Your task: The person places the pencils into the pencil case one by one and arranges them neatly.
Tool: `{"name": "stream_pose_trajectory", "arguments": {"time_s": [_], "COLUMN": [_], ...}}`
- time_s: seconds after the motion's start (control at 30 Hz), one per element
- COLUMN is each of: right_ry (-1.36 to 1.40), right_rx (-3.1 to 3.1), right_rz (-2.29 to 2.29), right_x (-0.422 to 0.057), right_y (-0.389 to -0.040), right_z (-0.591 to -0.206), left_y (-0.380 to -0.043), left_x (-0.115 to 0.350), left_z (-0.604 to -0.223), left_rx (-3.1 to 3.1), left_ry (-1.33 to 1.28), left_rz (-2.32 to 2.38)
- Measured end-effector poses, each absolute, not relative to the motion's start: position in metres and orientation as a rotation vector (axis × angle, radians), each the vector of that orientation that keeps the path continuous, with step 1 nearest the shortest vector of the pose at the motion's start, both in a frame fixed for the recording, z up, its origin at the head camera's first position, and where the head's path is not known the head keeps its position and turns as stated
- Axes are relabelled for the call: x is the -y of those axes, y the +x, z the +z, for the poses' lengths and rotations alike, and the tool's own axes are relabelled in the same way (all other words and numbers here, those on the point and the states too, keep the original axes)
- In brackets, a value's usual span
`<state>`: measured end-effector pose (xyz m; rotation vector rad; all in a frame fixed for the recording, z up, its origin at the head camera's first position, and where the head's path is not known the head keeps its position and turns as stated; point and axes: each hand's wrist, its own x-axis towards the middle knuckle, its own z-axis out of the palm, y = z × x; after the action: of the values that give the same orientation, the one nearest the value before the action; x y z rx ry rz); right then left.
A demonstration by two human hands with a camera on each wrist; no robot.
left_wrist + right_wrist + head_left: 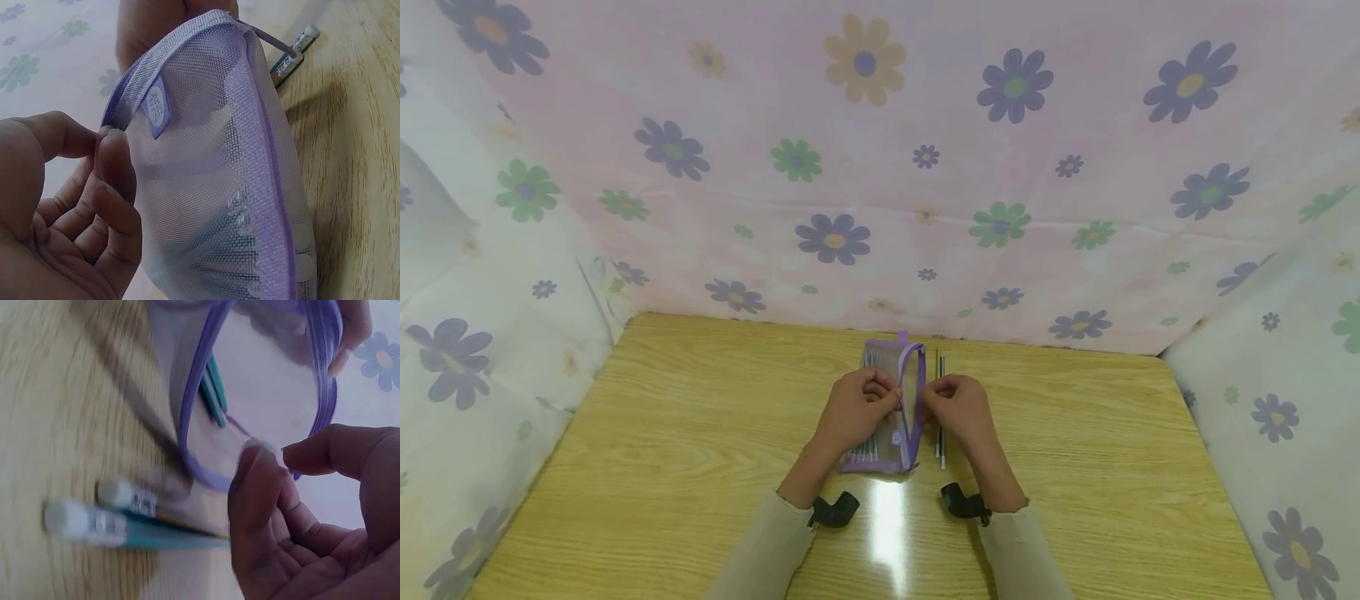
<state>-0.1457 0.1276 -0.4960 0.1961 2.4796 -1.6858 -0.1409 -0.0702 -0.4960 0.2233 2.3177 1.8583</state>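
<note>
A purple-trimmed mesh pencil case (886,467) lies on the table with its zipper opening spread wide. Several pencils (868,451) show through the mesh inside it. My left hand (859,410) pinches the left edge of the opening between thumb and index finger, beside a small purple tag (157,107). At the opposite edge, my right hand (961,410) grips the purple zipper trim (199,394) with its fingertips. Two pencils (942,450) with white erasers lie side by side on the table, partly under the right hand.
The wood-grain table (715,433) is bordered by flower-print cloth (925,192) at the back and on both sides. A black wrist camera (837,509) sits on the left wrist, another black camera (962,502) on the right.
</note>
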Motion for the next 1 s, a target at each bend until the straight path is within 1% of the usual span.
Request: {"name": "stream_pose_trajectory", "arguments": {"time_s": [0.13,0.23,0.4,0.63,1.0], "right_ry": [0.199,0.182,0.186,0.276,0.291], "right_rx": [-2.713,-2.786,-2.849,-2.889,-2.873], "right_rz": [-1.452,-1.367,-1.279,-1.147,-1.067], "right_x": [-0.133,-0.137,-0.141,-0.146,-0.148], "right_y": [-0.147,-0.147,-0.148,-0.15,-0.15], "right_z": [-0.496,-0.496,-0.498,-0.502,-0.502], "left_y": [-0.141,-0.141,-0.141,-0.141,-0.141], "left_x": [0.07,0.071,0.071,0.071,0.072], "left_z": [-0.496,-0.496,-0.497,-0.496,-0.495], "left_rx": [-2.316,-2.309,-2.311,-2.316,-2.31], "left_ry": [0.225,0.227,0.231,0.231,0.239], "left_rz": [1.859,1.871,1.876,1.874,1.877]}}
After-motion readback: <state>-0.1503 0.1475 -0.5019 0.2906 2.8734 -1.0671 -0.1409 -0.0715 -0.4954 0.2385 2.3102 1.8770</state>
